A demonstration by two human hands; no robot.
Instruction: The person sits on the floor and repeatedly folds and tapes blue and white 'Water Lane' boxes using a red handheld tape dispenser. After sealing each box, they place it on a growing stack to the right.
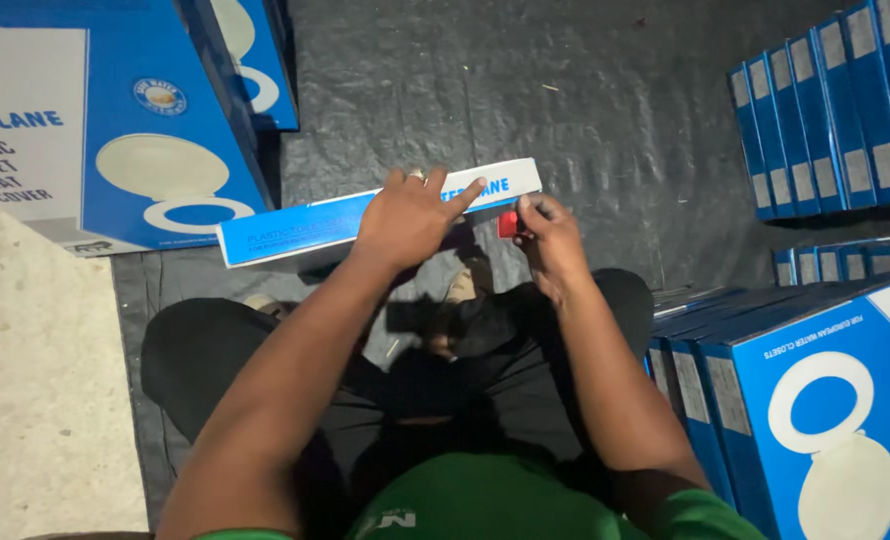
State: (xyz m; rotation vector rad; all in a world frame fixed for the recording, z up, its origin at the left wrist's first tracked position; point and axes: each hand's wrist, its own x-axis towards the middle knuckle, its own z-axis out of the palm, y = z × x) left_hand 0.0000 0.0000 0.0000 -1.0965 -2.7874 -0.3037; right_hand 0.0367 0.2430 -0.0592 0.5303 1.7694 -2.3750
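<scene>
A flat blue and white carton (pixel 295 226) stands on its edge across my lap, its narrow side facing up. My left hand (pixel 410 215) lies spread over the top edge of that carton, fingers reaching past it. My right hand (pixel 548 235) is at the carton's right end and pinches a small red object (pixel 507 223) against it. I sit cross-legged on a dark ground sheet (pixel 525 90), with my legs below the carton.
A large blue carton (pixel 115 120) with a toilet seat picture leans at the upper left. Several similar cartons stand in a row at the upper right (pixel 835 110) and stacked at the lower right (pixel 815 390). Pale bare floor (pixel 45 390) lies at the left.
</scene>
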